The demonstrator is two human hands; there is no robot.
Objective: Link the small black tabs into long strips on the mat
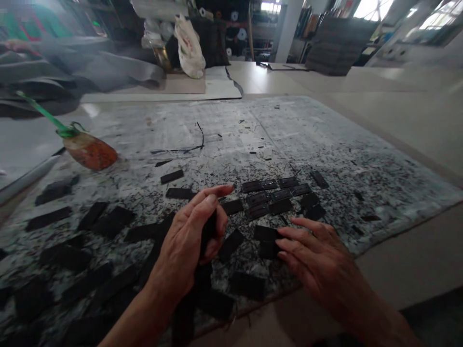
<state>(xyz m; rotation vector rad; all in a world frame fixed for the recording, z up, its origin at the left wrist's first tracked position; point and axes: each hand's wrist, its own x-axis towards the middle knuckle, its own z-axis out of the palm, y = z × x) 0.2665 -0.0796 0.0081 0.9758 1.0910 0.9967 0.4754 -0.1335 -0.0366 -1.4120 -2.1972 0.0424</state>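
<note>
My left hand (195,226) is closed around a dark bundle (208,233) that looks like black rectangular pieces; how many is hidden by the fingers. Stretched out, the fingers of my right hand (311,250) rest at the right edge of two black rectangular pieces (266,233) lying one in front of the other. Just beyond them, several black pieces (280,206) sit close together in short rows, some with shiny marks on top. More loose black pieces (112,221) are scattered and overlapping on the left, partly behind my left forearm.
A worn grey mat (144,125) strewn with dark scraps covers the tabletop. At the left stands an orange-brown bottle (92,152) with a green spout. Farther back are a white bag (190,48), grey sheet material (119,72) and a dark stack (338,46).
</note>
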